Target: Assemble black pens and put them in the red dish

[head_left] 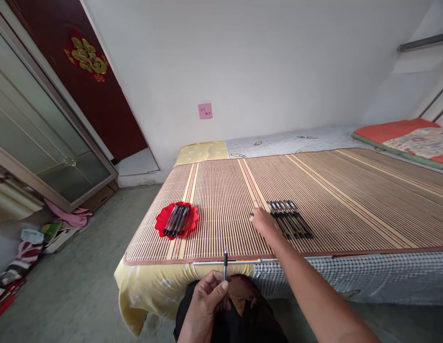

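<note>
Close to my body, my left hand (pixel 211 297) pinches a gel pen (pixel 225 267) between thumb and fingers. The pen stands nearly upright, its pale tip and black grip pointing up and no cap on that end. My right hand (pixel 263 222) reaches out over the bamboo mat, fingers closed, at the left edge of a row of black pens (pixel 295 221). A small dark end pokes out at its fingertips; what it belongs to is hidden. On the left, a red scalloped plate (pixel 159 220) bears several dark pens (pixel 177 220) lying side by side.
The striped bamboo mat (pixel 221 200) covers a bed with a yellow and checked sheet (pixel 160 281). Folded bedding (pixel 403 138) lies at the far right. A pink note (pixel 205 111) is on the wall. A glazed door (pixel 53 114) stands at the left.
</note>
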A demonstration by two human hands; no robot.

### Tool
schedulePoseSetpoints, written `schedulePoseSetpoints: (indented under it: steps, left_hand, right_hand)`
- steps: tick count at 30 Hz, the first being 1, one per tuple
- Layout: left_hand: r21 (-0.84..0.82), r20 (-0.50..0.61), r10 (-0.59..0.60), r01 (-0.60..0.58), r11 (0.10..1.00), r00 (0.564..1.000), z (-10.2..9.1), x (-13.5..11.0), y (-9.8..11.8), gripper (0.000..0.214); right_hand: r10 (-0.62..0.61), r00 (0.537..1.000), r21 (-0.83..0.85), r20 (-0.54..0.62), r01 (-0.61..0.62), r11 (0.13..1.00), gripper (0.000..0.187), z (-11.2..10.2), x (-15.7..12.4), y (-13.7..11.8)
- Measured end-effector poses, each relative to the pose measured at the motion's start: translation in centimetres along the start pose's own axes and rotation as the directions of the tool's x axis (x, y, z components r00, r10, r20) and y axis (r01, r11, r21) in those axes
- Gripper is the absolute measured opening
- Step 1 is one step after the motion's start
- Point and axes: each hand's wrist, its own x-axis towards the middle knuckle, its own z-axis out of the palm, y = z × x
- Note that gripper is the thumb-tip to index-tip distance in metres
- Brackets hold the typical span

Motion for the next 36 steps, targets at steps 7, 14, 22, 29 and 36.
schedulePoseSetpoints:
  steps: [7,14,22,29,36]
  left_hand:
    - [0.079,-0.015,0.058,-0.057,0.995,0.998,-0.3,-0.3,-0.2,0.035]
    - [0.086,0.013,0.031,-0.032,0.996,0.999,0.7,-0.9,-0.2,0.036]
    - [0.066,0.029,0.051,-0.052,0.996,0.998,1.5,-1.6,0.2,0.037]
    - [0.070,0.023,0.069,-0.071,0.995,0.997,1.7,-2.0,0.3,0.034]
    - [0.196,0.006,0.113,-0.112,0.974,0.994,1.2,-2.0,0.3,0.036]
  right_hand:
    - [-0.220,0.970,0.477,0.102,0.146,0.866,0.020,0.5,-6.5,-1.8]
    - [-0.273,0.959,0.996,0.081,-0.066,0.065,0.044,-2.1,-13.7,-3.7]
    - [-0.366,0.929,0.994,0.062,-0.023,0.109,0.040,-4.1,-15.4,-4.5]
    - [-0.439,0.889,0.976,0.127,-0.034,0.214,0.035,-4.4,-16.3,-4.5]
    - [-0.460,0.877,0.945,0.135,0.026,0.326,0.038,-3.6,-17.2,-4.6]
